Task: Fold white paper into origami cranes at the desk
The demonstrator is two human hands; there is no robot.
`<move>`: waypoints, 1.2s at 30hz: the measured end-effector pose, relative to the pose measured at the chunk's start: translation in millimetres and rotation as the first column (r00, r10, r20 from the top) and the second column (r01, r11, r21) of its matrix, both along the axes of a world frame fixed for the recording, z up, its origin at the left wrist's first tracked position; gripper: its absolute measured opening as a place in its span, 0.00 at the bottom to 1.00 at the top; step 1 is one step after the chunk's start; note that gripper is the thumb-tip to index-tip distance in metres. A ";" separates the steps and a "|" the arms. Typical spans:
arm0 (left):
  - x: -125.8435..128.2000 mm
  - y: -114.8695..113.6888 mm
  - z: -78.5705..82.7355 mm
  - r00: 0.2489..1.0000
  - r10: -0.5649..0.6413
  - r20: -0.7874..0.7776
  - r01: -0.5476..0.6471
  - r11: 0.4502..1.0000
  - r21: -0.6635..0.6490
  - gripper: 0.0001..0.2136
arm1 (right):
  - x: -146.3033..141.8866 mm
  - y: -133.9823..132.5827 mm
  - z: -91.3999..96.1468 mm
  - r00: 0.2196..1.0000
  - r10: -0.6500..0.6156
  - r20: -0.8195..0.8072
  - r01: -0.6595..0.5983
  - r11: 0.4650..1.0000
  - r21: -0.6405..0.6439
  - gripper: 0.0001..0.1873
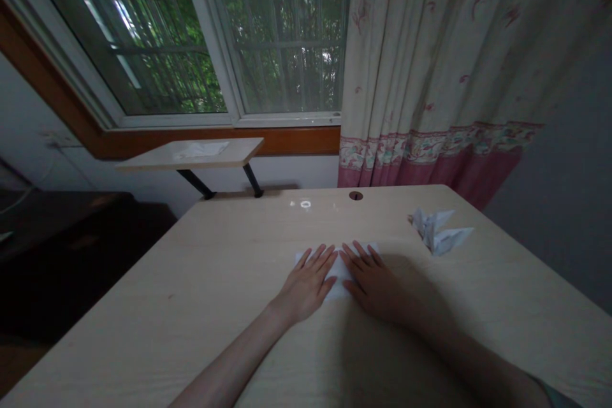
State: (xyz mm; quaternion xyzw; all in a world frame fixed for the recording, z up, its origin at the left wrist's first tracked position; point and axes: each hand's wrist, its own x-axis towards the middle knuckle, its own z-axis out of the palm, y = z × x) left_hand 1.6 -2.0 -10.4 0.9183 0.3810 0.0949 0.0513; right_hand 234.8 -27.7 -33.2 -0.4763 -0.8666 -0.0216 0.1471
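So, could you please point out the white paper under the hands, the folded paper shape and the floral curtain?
White paper (340,269), head view: its uncovered middle.
Folded paper shape (442,242), head view: its near right fold.
Floral curtain (430,64), head view: its pale upper cloth.

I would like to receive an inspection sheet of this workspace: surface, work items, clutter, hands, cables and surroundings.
Surface: light wood-look desk, round grommet near its back edge.
Work items: white paper sheet, flat beneath both hands.
Clutter: crane-like folded paper at right; thin white material on the raised shelf.
Hands: left hand and right hand palm-down, fingers spread.
Cables: thin cord seemingly along the left wall; dim.
Surroundings: window behind, patterned curtain at right.
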 end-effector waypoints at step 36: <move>-18.0 -1.4 17.3 0.996 -0.092 0.006 0.092 0.996 -0.003 0.31 | 23.5 9.9 12.1 0.995 0.033 0.099 -0.020 0.992 -0.126 0.43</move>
